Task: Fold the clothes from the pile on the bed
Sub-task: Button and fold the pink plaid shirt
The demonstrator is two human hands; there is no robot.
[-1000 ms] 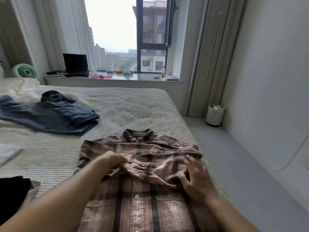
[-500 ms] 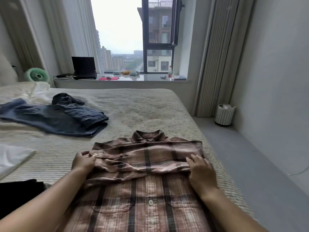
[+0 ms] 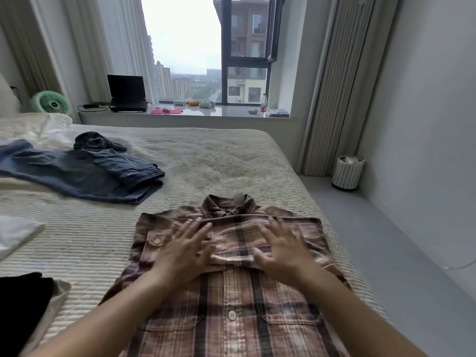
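Flat on the striped bedspread (image 3: 206, 161), near its right edge, a plaid button-up shirt (image 3: 231, 300) is spread front side up, collar toward the window (image 3: 185, 47) and both sleeves folded across the chest. The left hand (image 3: 184, 249) is laid on the folded sleeves left of the shirt's button line, fingers straight and spread, nothing gripped. The right hand (image 3: 283, 249) is pressed on the same fold right of the button line, likewise splayed and holding nothing. Left of the shirt and farther up the bed, blue jeans (image 3: 77, 173) are spread out, with a dark crumpled garment (image 3: 95, 141) touching their far edge. A white folded item (image 3: 15, 233) and a black one (image 3: 20, 305) are seen at the left edge, well apart from the shirt.
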